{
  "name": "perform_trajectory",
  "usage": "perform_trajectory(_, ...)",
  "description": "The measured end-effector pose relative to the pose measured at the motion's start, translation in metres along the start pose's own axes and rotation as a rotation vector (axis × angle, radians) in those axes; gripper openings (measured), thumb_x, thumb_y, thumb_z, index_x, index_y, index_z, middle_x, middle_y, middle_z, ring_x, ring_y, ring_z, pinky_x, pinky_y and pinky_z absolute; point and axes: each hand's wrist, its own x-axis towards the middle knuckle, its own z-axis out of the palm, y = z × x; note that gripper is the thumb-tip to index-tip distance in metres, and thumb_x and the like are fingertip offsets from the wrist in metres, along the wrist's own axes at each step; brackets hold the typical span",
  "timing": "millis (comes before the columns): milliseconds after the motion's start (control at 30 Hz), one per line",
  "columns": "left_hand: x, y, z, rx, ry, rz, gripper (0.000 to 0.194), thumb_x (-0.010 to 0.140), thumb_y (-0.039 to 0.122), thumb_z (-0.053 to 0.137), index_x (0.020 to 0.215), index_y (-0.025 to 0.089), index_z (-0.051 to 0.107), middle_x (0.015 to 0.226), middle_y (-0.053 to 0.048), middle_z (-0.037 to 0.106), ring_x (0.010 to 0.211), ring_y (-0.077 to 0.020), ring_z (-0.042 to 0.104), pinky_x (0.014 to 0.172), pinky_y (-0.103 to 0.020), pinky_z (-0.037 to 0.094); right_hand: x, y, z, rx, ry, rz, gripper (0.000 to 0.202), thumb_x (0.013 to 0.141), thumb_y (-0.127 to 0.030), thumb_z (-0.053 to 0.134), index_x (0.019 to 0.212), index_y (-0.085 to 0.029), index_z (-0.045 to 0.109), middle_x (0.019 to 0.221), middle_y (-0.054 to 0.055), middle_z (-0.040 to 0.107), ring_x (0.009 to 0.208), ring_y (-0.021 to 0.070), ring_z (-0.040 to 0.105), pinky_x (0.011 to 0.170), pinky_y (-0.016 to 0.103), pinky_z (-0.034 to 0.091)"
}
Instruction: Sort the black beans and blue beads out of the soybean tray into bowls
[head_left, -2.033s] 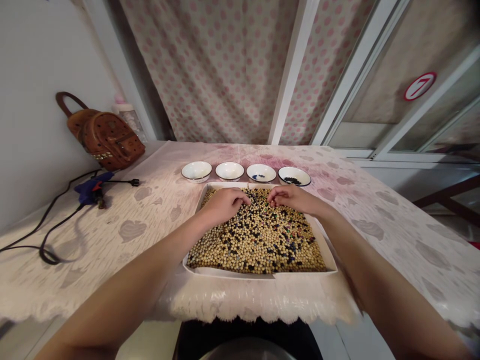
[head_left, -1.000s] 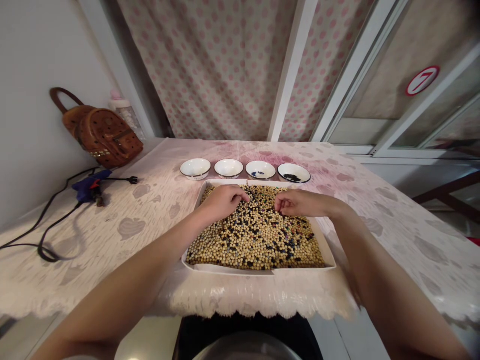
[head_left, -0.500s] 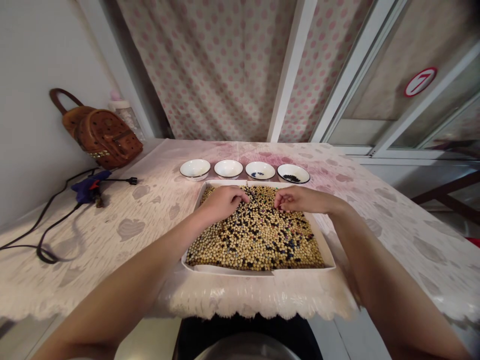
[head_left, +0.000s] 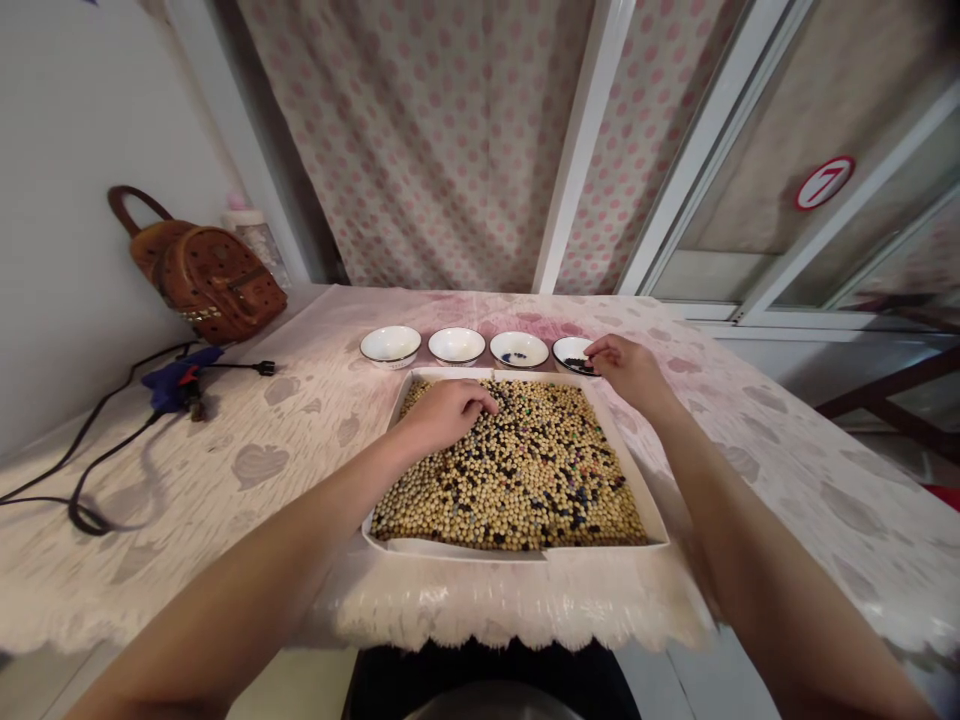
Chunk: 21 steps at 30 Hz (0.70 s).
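Note:
A shallow white box (head_left: 654,515) is filled with small round beads (head_left: 517,480), mostly tan with many black and a few blue or coloured ones. My left hand (head_left: 448,412) rests at the beads' far left, fingers curled together; anything between them is hidden. Over the right edge of the rightmost white bowl (head_left: 562,346), which has black beads in it, my right hand (head_left: 626,368) is held with its fingers pinched. I cannot make out what, if anything, is in that pinch. Beside it stands a bowl with a few blue beads (head_left: 531,346).
Two more white bowls, the left one (head_left: 390,341) and the one beside it (head_left: 456,342), continue the row behind the box. A blue glue gun (head_left: 174,382) with a black cord lies at left, near a brown backpack (head_left: 217,285). A patterned cloth (head_left: 300,440) covers the table.
My right hand has moved from above the beads in the box, up and to the right, to the rightmost bowl. The left hand has stayed nearly in place.

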Motion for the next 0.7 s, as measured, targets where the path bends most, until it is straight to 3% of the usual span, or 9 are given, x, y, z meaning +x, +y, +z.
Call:
perform_trajectory(233,-0.001,-0.001,0.000,-0.005,0.000,0.007,0.031,0.089,0.010,0.048,0.095,0.024,0.075,0.103,0.001,0.076,0.094,-0.0164,0.069,0.087,-0.030,0.051,0.005,0.018,-0.007,-0.216,0.023,-0.013,0.020,0.071,-0.014,0.051,0.079,-0.018,0.068,0.074,0.005,0.071,0.070,0.0185,0.065,0.065,0.029,0.047)
perform_trajectory(367,0.000,0.001,-0.001,-0.004,-0.005,-0.004,0.030,0.089,0.009,0.049,0.095,0.024,0.075,0.103,0.000,0.076,0.094,-0.0167,0.069,0.088,-0.030,0.051,0.004,0.020,-0.006,-0.220,-0.007,0.074,0.026,0.074,-0.015,0.047,0.085,-0.017,0.071,0.073,0.005,0.071,0.059,0.0159,0.060,0.060,0.029,0.046)
perform_trajectory(567,0.000,0.002,-0.002,-0.006,0.004,0.002,0.031,0.089,0.008,0.048,0.094,0.023,0.075,0.101,0.000,0.076,0.092,-0.0165,0.069,0.086,-0.030,0.051,0.000,-0.002,-0.005,-0.114,0.025,0.031,0.020,0.076,-0.024,0.054,0.086,-0.017,0.070,0.075,0.006,0.069,0.062,0.0155,0.058,0.055,0.026,0.043)
perform_trajectory(633,0.000,0.001,-0.001,-0.007,0.006,0.004,0.032,0.089,0.008,0.048,0.094,0.024,0.075,0.102,0.001,0.076,0.091,-0.0163,0.069,0.085,-0.030,0.051,-0.007,-0.019,-0.005,-0.023,-0.074,0.024,0.016,0.078,-0.029,0.056,0.082,-0.017,0.067,0.072,0.003,0.067,0.053,0.0115,0.051,0.051,0.025,0.039)
perform_trajectory(700,0.000,0.000,-0.001,-0.005,0.008,0.001,0.032,0.089,0.008,0.048,0.094,0.024,0.075,0.103,0.001,0.076,0.092,-0.0161,0.068,0.086,-0.030,0.051,-0.015,-0.036,-0.005,0.041,-0.315,0.033,0.017,0.081,-0.032,0.057,0.081,-0.018,0.066,0.070,0.002,0.066,0.050,0.0096,0.047,0.049,0.025,0.037)
